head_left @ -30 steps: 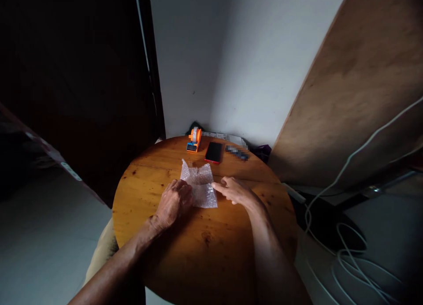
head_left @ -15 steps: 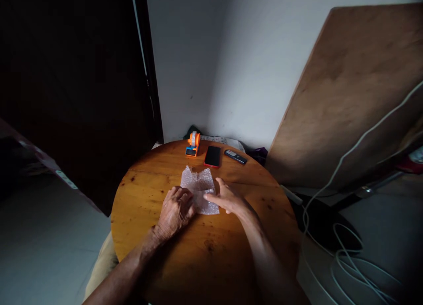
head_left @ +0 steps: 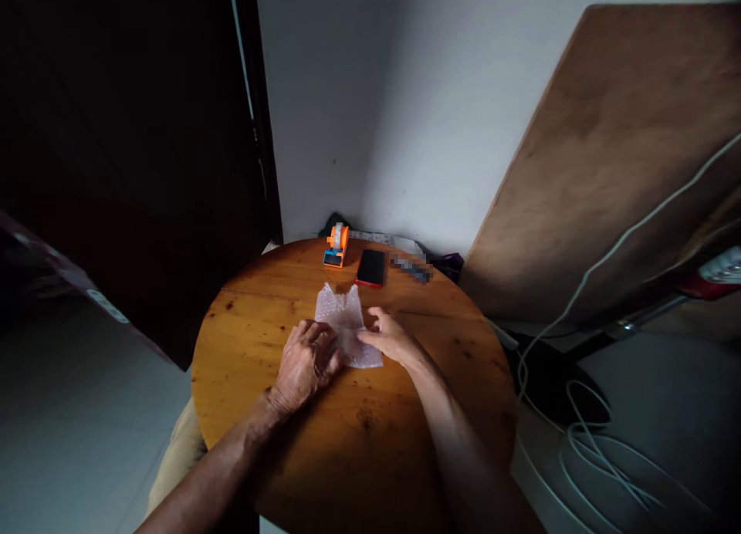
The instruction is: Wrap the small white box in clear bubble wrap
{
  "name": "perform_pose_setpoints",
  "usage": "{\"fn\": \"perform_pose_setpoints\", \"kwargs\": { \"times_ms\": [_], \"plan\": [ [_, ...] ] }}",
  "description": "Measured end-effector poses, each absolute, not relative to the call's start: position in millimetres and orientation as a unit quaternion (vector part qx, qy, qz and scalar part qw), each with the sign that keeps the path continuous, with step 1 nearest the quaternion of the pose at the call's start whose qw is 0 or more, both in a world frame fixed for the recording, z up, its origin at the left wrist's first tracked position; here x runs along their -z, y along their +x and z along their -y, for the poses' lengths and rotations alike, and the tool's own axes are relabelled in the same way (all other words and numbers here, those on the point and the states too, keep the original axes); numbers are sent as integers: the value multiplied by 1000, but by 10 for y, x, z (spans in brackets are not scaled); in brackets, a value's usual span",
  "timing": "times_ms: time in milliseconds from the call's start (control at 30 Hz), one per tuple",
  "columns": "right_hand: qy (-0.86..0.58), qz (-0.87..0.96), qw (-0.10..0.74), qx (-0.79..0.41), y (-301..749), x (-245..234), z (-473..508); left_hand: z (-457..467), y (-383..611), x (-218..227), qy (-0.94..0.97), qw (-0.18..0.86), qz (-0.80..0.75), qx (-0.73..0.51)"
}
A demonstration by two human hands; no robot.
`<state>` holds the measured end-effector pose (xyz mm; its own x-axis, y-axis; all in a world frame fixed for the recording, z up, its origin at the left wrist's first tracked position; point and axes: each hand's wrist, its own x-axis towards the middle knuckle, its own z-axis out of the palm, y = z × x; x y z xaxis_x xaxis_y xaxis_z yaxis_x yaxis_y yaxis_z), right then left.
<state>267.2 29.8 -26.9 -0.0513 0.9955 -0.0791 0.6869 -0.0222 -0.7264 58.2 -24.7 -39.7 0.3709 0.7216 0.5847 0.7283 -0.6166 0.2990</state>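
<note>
A small sheet of bubble wrap [head_left: 339, 309] lies on the round wooden table [head_left: 243, 364], its far edge uneven with raised corners. My left hand [head_left: 306, 360] rests over its left side, fingers bent and closed down on the plastic. At the right edge of the sheet is my right hand [head_left: 394, 339]. Its thumb touches the wrap and the index finger stands apart from the thumb, with a gap between them. Both palms hide part of what lies under them, and I cannot tell whether anything is inside the wrap.
Beyond the wrap stand an orange tape dispenser [head_left: 336, 245], a phone with a red edge [head_left: 370, 268] and a blurred dark handset [head_left: 411, 268]. A brown board [head_left: 607, 148] leans against the wall at right. White cable [head_left: 584, 434] coils on the floor.
My right hand has shifted slightly left, its thumb and index finger closer together. The wrap's upper right edge has moved inward. My left hand stays on the wrap. The camera view has shifted slightly.
</note>
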Motion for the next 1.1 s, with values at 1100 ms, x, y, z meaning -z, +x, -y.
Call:
{"fn": "perform_pose_setpoints", "kwargs": {
  "times_ms": [1100],
  "plan": [
    [-563, 554, 433, -434, 2476, 165, 52, 238, 555, 318, -831, -24, 455, 320]
  ]
}}
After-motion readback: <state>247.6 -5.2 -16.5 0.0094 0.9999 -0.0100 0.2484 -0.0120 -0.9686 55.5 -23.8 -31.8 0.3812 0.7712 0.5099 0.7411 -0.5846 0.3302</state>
